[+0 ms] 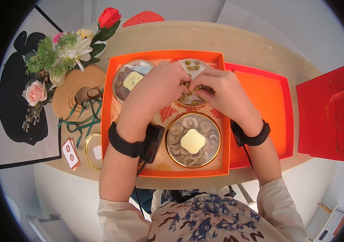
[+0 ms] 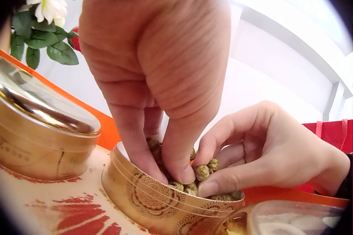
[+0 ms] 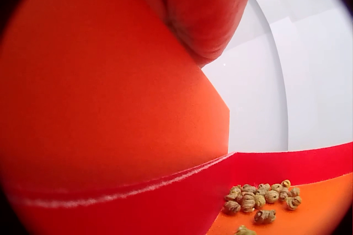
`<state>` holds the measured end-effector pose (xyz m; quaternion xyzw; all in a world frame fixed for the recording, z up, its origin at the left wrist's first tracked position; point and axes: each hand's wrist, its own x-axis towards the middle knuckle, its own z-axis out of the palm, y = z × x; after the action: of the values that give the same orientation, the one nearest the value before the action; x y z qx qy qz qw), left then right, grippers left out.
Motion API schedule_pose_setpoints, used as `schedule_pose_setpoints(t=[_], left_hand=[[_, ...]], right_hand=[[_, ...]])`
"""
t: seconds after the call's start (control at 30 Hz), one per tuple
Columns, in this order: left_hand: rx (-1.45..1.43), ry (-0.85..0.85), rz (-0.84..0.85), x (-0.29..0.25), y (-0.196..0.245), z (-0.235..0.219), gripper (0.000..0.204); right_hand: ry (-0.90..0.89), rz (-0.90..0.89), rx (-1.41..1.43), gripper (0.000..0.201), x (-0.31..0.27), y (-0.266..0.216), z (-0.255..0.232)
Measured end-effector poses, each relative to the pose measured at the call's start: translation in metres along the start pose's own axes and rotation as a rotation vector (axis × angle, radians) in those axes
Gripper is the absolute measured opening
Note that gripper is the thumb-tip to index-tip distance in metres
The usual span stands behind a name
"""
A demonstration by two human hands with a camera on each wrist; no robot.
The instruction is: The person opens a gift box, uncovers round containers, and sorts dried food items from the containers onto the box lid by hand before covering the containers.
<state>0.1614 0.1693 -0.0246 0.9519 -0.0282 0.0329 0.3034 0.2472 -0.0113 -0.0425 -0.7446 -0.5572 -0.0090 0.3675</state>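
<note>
A round tin (image 2: 151,199) without a lid holds small, greenish-brown dried rolled pieces (image 1: 195,101). My left hand (image 1: 162,82) reaches down into it from the left, thumb and fingers bent around some of the pieces, as the left wrist view shows. From the other side, my right hand (image 1: 226,90) pinches a dried rolled piece (image 2: 202,172) between thumb and finger, just over the rim. Both hands nearly meet over the tin. The right wrist view catches only part of the right hand (image 3: 204,20) behind an orange box wall.
The tin sits in an orange box (image 1: 225,161) with a clear-topped mushroom tin (image 1: 193,139) and another lidded tin (image 1: 119,90). More rolled pieces (image 3: 265,197) lie in a red-edged tray (image 1: 260,117). Flowers (image 1: 75,52), a hat (image 1: 69,88), a gold lid (image 1: 93,151) and a red bag (image 1: 329,117) stand around.
</note>
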Motion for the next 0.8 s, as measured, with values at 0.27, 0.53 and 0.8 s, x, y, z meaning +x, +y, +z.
schedule_pose_setpoints(t=[0.27, 0.53, 0.8], left_hand=[[-0.014, 0.016, 0.021, -0.0001, -0.0031, 0.0022, 0.014], [0.019, -0.025, -0.014, 0.0007, 0.0015, 0.0003, 0.015], [-0.004, -0.003, -0.006, -0.0001, 0.0015, 0.0012, 0.016]], right_hand=[[0.003, -0.035, -0.028, 0.021, 0.0005, 0.0026, -0.0009], [0.014, -0.041, 0.005, 0.021, 0.0009, 0.0049, -0.0009], [0.012, -0.013, 0.074, 0.023, 0.0014, 0.0080, -0.0057]])
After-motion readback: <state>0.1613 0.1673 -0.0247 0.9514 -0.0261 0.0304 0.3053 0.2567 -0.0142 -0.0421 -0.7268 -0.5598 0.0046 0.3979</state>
